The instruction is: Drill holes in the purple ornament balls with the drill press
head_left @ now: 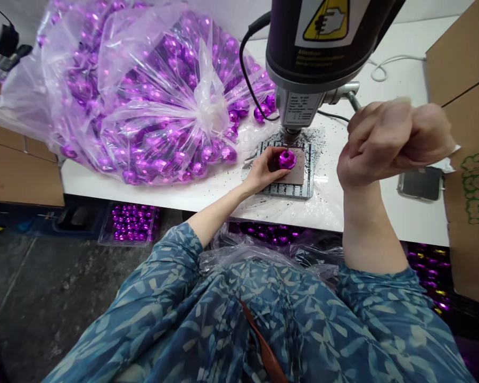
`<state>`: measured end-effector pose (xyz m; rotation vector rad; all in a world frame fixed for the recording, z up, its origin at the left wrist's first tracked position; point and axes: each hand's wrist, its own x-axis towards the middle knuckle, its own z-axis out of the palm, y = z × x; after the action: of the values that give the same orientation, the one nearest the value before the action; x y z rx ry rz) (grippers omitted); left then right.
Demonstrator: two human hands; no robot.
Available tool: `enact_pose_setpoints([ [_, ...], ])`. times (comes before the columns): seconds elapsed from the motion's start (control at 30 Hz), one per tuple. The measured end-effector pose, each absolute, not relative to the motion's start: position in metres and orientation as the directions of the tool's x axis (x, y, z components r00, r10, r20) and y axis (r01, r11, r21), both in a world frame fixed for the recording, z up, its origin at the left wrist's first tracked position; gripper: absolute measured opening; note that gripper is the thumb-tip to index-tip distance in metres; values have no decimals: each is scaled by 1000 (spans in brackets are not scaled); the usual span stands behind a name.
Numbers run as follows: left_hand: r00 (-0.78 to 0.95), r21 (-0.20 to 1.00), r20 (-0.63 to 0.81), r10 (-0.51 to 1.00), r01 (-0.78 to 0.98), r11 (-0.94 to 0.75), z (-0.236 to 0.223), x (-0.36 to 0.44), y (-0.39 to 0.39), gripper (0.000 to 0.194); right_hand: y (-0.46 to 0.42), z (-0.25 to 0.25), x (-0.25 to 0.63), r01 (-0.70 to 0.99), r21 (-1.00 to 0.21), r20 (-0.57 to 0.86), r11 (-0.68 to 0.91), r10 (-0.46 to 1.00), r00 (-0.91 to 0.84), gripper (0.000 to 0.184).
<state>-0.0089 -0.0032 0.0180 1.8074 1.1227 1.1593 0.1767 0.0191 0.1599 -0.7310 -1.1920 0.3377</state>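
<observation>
My left hand (263, 171) pinches a shiny purple faceted ball (287, 159) between thumb and fingers. A dark round hole shows in the top of the ball. It rests on a brown board (297, 175) lying on the slotted metal base (308, 186) of a bench drill press (315, 58). The drill's chuck (290, 134) is just above the ball; the bit cannot be made out. Raised at the right, my right hand (387, 141) is closed in a fist around the end of the drill press lever (353, 98), most of which it hides.
A large tied plastic bag (155, 96) of purple balls fills the left of the white table (407, 223). Dark shavings surround the base. A phone (420, 183) lies at right beside a cardboard box (473, 159). Below stands a clear bin (130, 223) of purple balls.
</observation>
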Motion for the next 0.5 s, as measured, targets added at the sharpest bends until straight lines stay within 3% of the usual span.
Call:
enact_pose_setpoints([
  [0.2,251,862,341,906,300,-408,15,-10,-1,65,30,140,178,185,-593,787,784,516,338,85],
  [0.5,220,886,326,920,268,-378,18,-6,-3,62,45,117,189,152,-580,795,800,516,319,99],
])
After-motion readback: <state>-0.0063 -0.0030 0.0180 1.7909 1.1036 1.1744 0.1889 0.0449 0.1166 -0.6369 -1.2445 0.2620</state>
